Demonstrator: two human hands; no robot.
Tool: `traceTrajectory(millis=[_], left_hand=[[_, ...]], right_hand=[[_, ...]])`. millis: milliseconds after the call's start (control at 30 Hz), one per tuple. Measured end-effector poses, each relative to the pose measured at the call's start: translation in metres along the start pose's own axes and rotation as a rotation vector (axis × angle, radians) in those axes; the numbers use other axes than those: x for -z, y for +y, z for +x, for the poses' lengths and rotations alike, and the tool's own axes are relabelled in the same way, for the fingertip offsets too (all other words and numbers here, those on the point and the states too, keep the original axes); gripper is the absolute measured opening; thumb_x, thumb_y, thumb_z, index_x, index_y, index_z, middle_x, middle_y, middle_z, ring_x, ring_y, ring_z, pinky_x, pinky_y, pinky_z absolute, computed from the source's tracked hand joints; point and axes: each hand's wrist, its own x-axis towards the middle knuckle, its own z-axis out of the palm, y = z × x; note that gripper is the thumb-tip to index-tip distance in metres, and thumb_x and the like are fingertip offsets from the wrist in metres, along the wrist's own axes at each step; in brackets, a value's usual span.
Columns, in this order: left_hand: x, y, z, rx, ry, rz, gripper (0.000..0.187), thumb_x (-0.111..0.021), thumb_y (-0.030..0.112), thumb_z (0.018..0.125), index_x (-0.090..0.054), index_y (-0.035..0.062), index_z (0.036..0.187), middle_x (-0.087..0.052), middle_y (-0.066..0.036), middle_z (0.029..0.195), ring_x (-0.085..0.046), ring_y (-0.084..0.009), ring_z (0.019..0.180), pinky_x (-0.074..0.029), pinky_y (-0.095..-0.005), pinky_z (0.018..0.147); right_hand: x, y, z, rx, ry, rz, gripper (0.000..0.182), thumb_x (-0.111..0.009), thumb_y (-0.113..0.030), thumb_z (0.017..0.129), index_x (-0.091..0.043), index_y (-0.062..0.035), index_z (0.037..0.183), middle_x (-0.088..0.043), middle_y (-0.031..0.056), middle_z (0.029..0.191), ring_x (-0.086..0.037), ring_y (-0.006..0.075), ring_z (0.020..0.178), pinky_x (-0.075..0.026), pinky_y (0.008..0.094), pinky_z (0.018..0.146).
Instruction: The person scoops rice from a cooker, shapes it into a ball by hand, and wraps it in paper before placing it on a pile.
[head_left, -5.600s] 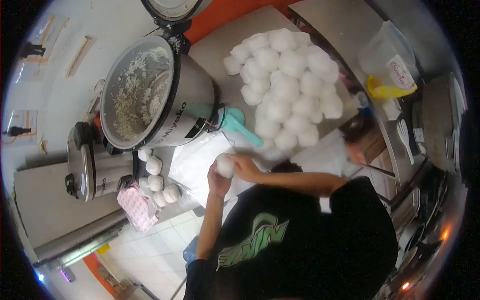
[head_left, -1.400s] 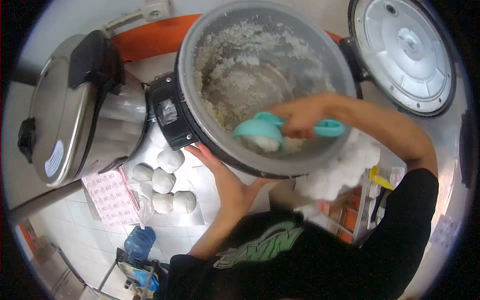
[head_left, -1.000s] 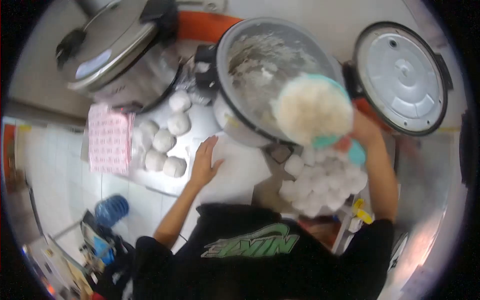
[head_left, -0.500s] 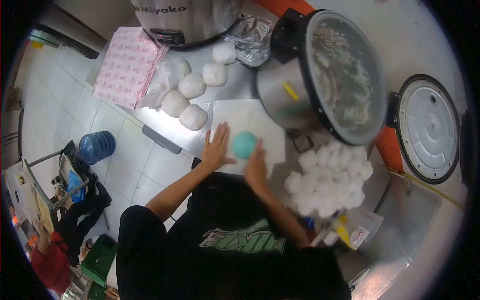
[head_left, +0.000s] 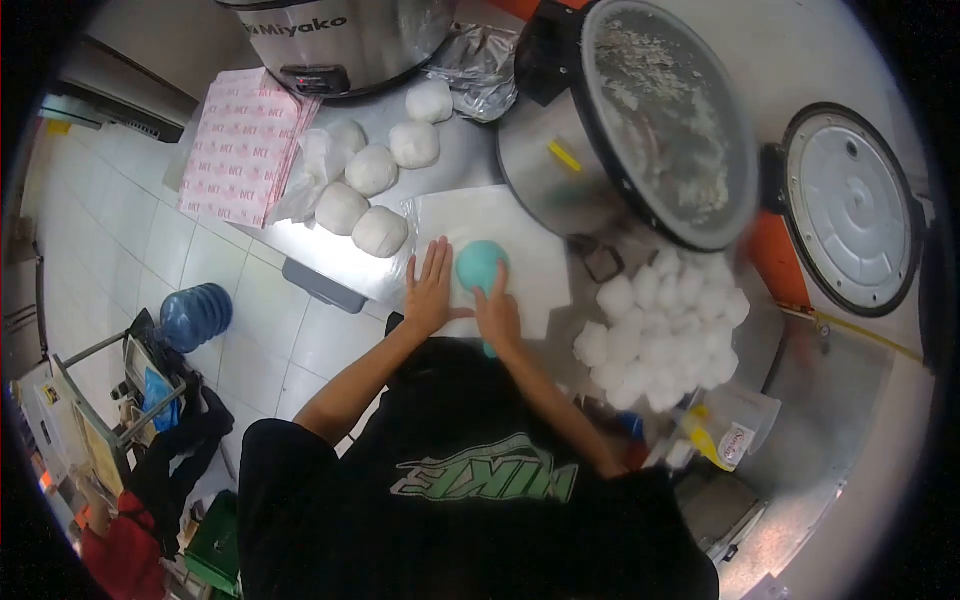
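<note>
My right hand (head_left: pixel 497 317) grips a teal rice paddle (head_left: pixel 482 267) with a round head, its fingers and thumb along the lower part of the head. A bit of the handle sticks out below the hand. The paddle lies over a sheet of white paper (head_left: pixel 535 265) on the metal counter. Just left of it, my left hand (head_left: pixel 429 296) rests flat on the paper's left side, fingers stretched out and holding nothing. Whether there is rice under the paddle is hidden.
Several wrapped white rounds (head_left: pixel 372 170) sit beyond the paper, near pink printed wrappers (head_left: pixel 240 150). A large open cooker (head_left: pixel 545 185) with white residue stands ahead right, its lid (head_left: pixel 848 215) swung out. Right of the paper is a pile of white bundles (head_left: pixel 660 335). A Miyako cooker (head_left: pixel 340 45) stands at the back.
The paddle's head now sits slightly further up the paper, and its handle shows below my right hand. My left hand stays flat. The whole view has shifted a little.
</note>
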Motion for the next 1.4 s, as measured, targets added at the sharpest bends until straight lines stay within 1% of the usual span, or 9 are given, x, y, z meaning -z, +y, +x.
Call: traceTrajectory(millis=[167,300,567,667,767,800,967,1167,1400], left_hand=[[0.0,0.001,-0.006,-0.031,0.011,0.004,0.127,-0.08,0.058,0.052,-0.019,-0.0045,0.144,-0.016,-0.017,0.154,-0.012,-0.0266,0.144,-0.011,-0.0544,0.112],[-0.003,-0.006,-0.008,-0.072,0.033,-0.049,0.124,-0.077,0.062,0.056,-0.018,-0.0034,0.144,-0.013,-0.018,0.154,-0.009,-0.0302,0.144,-0.011,-0.0559,0.111],[0.0,-0.055,-0.061,-0.3,0.077,-0.261,0.045,-0.078,0.027,0.068,-0.065,0.0128,0.108,-0.054,-0.006,0.123,-0.045,-0.0284,0.119,-0.033,-0.0434,0.1],[-0.002,-0.055,-0.064,-0.327,0.141,-0.254,0.027,-0.078,0.024,0.068,-0.07,0.0129,0.092,-0.057,-0.004,0.119,-0.049,-0.0268,0.113,-0.035,-0.0414,0.097],[0.009,-0.046,-0.058,-0.238,0.088,-0.318,0.015,-0.077,0.023,0.069,-0.073,0.0141,0.08,-0.059,-0.004,0.116,-0.05,-0.0258,0.111,-0.035,-0.0399,0.096],[0.014,-0.044,-0.055,-0.193,0.053,-0.352,0.012,-0.076,0.024,0.069,-0.073,0.0148,0.076,-0.059,-0.004,0.115,-0.05,-0.0256,0.111,-0.036,-0.0395,0.096],[0.027,-0.043,-0.041,-0.242,-0.048,-0.297,0.01,-0.074,0.026,0.071,-0.073,0.0169,0.075,-0.059,-0.003,0.113,-0.049,-0.0253,0.112,-0.033,-0.0388,0.098],[0.012,-0.047,-0.052,-0.339,0.046,-0.234,0.012,-0.072,0.029,0.071,-0.073,0.0176,0.074,-0.053,-0.001,0.116,-0.043,-0.0239,0.118,-0.031,-0.0396,0.101],[0.012,-0.049,-0.041,-0.227,-0.046,-0.329,0.012,-0.069,0.023,0.076,-0.069,0.013,0.083,-0.055,-0.005,0.119,-0.044,-0.0256,0.118,-0.031,-0.0402,0.101]], right_hand=[[0.013,0.014,-0.011,0.387,0.284,0.202,0.059,-0.055,-0.025,0.091,-0.027,-0.0093,0.141,-0.061,0.0323,0.098,-0.061,0.048,0.085,-0.048,0.0512,0.07],[0.042,0.025,-0.011,0.206,0.193,0.148,0.058,-0.057,-0.027,0.09,-0.03,-0.0124,0.14,-0.058,0.0294,0.112,-0.058,0.0461,0.098,-0.046,0.0517,0.081],[0.1,0.152,-0.026,0.218,0.29,-0.086,0.062,-0.06,-0.029,0.087,-0.032,-0.0095,0.14,-0.052,0.0295,0.123,-0.055,0.0479,0.106,-0.044,0.0507,0.089],[0.104,0.161,-0.033,-0.147,0.165,-0.185,0.066,-0.063,-0.029,0.085,-0.032,-0.0099,0.141,-0.049,0.0272,0.127,-0.051,0.0455,0.113,-0.04,0.0511,0.094],[0.098,0.112,-0.056,0.155,0.623,-0.613,0.071,-0.068,-0.034,0.08,-0.036,-0.014,0.141,-0.045,0.0221,0.129,-0.044,0.0402,0.118,-0.036,0.0508,0.098],[0.089,0.105,-0.054,0.268,0.514,-0.525,0.07,-0.069,-0.034,0.078,-0.04,-0.0152,0.139,-0.044,0.0203,0.129,-0.042,0.0386,0.118,-0.035,0.0499,0.099],[0.039,0.1,-0.046,0.612,0.112,-0.371,0.047,-0.074,-0.031,0.073,-0.065,-0.0196,0.118,-0.047,0.0135,0.126,-0.043,0.0327,0.115,-0.034,0.0465,0.098],[0.017,0.127,-0.029,0.677,0.257,-0.204,0.018,-0.068,-0.022,0.079,-0.075,-0.02,0.095,-0.055,0.0071,0.118,-0.047,0.0277,0.111,-0.034,0.044,0.095],[0.035,0.103,-0.042,0.738,0.28,-0.23,0.031,-0.07,-0.027,0.077,-0.07,-0.0151,0.106,-0.057,0.0071,0.113,-0.047,0.0273,0.109,-0.031,0.0464,0.095]])
